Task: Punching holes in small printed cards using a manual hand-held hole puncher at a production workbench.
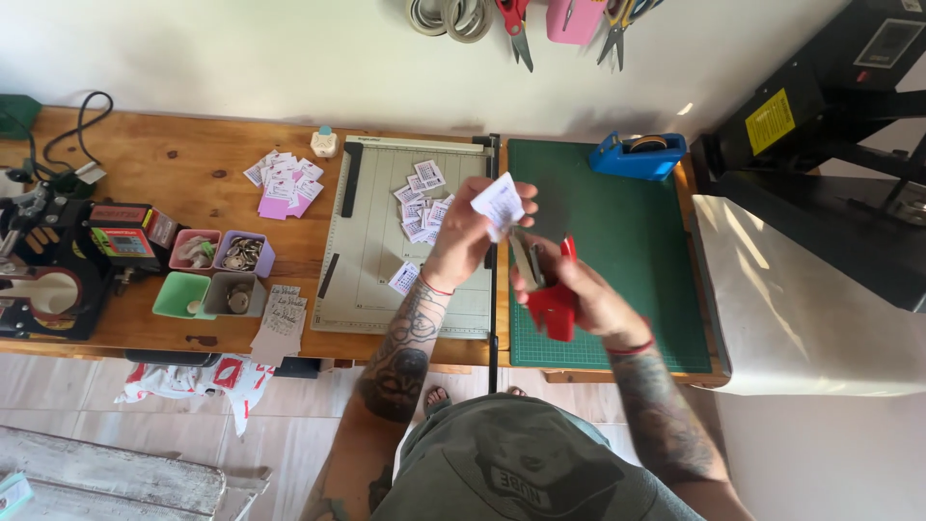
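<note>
Left hand [463,236] pinches a paper tag [500,203]; right hand [579,294] grips a red punch [552,307].

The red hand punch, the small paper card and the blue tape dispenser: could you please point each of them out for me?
red hand punch [552,311], head view, on its red body below the right hand.
small paper card [500,204], head view, middle of the white card.
blue tape dispenser [637,156], head view, on its blue side.

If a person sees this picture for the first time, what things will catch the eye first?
First, the two hands at the centre: the left hand holds up a small white paper slip, and the right hand grips a red stapler. Next, the paper cutter with scattered slips on the wooden table, and the green cutting mat on the right.
</note>
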